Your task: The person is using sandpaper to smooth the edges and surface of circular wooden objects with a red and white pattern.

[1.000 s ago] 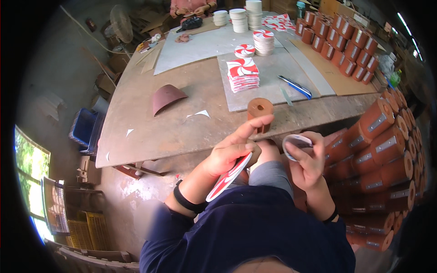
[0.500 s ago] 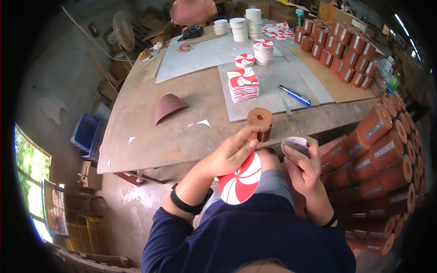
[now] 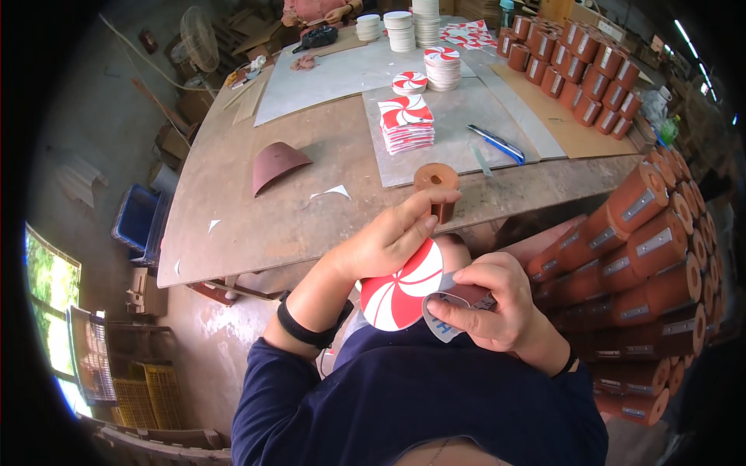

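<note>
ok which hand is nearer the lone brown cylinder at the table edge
Left: the left hand is just this side of the lone brown cylinder, partly covering it in view; the right hand is lower in the picture and farther right.

There's one held disc (image 3: 396, 299) and one knife (image 3: 497, 145).

Looks like a small workshop. Has a broad table (image 3: 256, 233) with a knife (image 3: 499, 145), paper scraps (image 3: 340, 189) and a stack of red-and-white sheets (image 3: 407, 138) on top. Contains like parts in quantity: white discs (image 3: 400, 37) in piles, brown cylinders (image 3: 579, 74) in rows on the table and heaped beside it at right. Includes, round about, a stained floor (image 3: 210, 334), a fan (image 3: 199, 37), cartons (image 3: 263, 37), yellow crates (image 3: 163, 392) and, across the table, a person (image 3: 317, 8) in pink.
</note>
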Tool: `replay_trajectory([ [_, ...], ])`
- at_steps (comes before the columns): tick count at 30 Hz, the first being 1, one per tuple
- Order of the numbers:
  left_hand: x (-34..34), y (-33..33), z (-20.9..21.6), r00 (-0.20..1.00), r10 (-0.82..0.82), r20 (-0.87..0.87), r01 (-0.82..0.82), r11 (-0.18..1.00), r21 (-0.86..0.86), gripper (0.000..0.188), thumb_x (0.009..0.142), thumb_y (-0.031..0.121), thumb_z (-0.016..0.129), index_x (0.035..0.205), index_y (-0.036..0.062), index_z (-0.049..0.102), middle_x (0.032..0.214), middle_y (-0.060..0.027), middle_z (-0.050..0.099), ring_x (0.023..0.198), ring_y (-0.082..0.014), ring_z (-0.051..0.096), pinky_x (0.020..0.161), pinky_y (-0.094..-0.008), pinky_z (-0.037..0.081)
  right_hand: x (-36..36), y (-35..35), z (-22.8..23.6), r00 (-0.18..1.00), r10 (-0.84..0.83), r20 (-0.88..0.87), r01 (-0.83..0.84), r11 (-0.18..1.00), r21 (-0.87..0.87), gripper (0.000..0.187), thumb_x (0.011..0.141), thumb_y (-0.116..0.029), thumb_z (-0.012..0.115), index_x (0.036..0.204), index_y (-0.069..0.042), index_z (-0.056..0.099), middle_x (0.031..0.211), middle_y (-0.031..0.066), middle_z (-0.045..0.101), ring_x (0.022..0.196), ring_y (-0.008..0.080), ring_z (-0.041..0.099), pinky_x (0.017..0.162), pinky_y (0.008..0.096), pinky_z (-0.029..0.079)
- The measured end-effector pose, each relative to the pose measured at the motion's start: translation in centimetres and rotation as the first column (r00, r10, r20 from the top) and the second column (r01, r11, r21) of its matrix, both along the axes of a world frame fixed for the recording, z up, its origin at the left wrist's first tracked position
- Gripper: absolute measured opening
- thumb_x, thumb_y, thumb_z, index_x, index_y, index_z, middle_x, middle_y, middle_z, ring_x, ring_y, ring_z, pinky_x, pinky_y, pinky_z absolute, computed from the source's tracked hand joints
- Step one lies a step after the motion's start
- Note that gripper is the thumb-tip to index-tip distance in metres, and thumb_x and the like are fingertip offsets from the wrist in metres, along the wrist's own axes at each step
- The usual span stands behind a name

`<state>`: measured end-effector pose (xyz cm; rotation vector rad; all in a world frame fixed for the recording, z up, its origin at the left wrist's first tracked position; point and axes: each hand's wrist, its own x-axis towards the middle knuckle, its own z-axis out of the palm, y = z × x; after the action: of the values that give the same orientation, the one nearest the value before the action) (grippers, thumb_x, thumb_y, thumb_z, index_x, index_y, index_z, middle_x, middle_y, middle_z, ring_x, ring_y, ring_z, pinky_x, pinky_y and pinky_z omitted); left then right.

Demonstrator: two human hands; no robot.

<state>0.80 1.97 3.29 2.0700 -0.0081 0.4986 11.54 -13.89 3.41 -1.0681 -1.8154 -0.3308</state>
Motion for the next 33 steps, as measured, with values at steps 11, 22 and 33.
replay_trajectory([
  [11,-1.5,-1.6,2.3,0.988,-0.145,-0.057,0.145,0.989,-0.007,0.048,0.085,0.002,0.037,0.131,-0.0032,0.025,0.131,-0.0186,0.035,0.122,-0.0260,0.035,0.098,-0.0327,0.028,1.3,-0.4,0.5,0.994,0.099,-0.053,-0.101,0.995,-0.021,0.027,0.067,-0.002,0.064,0.093,-0.009,0.064,0.094,0.0068,0.050,0.075,0.0199,0.056,0.061,0.0290,0.045],
  [22,-1.9,-2.7,2.8,0.997,-0.053,-0.052,0.054,0.999,0.004,0.047,0.087,0.007,0.040,0.131,-0.0033,0.027,0.127,-0.0195,0.040,0.118,-0.0268,0.040,0.094,-0.0314,0.033,3.1,-0.4,-2.9,0.986,-0.147,-0.084,0.137,0.984,-0.117,0.035,0.062,0.002,0.060,0.095,-0.011,0.064,0.091,0.0115,0.049,0.077,0.0247,0.052,0.062,0.0302,0.044],
  [33,-0.6,2.4,-2.1,0.869,0.475,-0.141,-0.400,0.505,-0.764,0.030,0.085,0.013,0.054,0.107,-0.0062,0.050,0.088,-0.0109,0.062,0.071,-0.0137,0.061,0.059,-0.0246,0.051,4.6,-0.9,-6.4,0.892,-0.327,-0.312,0.255,0.934,-0.250,0.025,0.075,0.001,0.058,0.100,0.002,0.058,0.100,0.0181,0.048,0.089,0.0290,0.053,0.075,0.0332,0.045],
])
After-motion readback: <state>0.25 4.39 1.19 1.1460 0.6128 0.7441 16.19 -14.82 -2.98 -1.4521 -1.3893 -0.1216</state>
